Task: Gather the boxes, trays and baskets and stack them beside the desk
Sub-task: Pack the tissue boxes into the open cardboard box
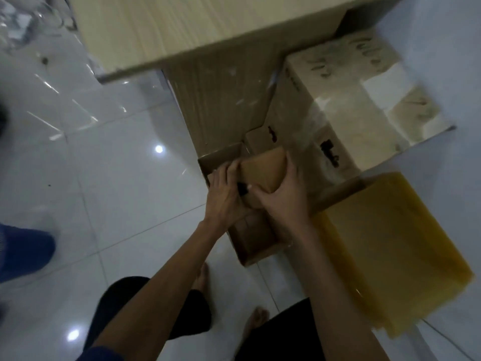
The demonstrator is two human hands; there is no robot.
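Below, left hand (pixel 225 198) and right hand (pixel 283 196), each grip curled round a rectangular cardboard box (pixel 263 169).

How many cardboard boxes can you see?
3: a small box between left hand and right hand, an open box under it, a large taped box beside the desk. More may be hidden.

Small brown box (pixel 263 171) gripped between left hand (pixel 223 198) and right hand (pixel 285 195) over an open carton (pixel 251 247), large taped carton (pixel 338 100) set behind, yellow plastic stack (pixel 390 246) laid alongside, pale desk (pixel 195 29) beyond.
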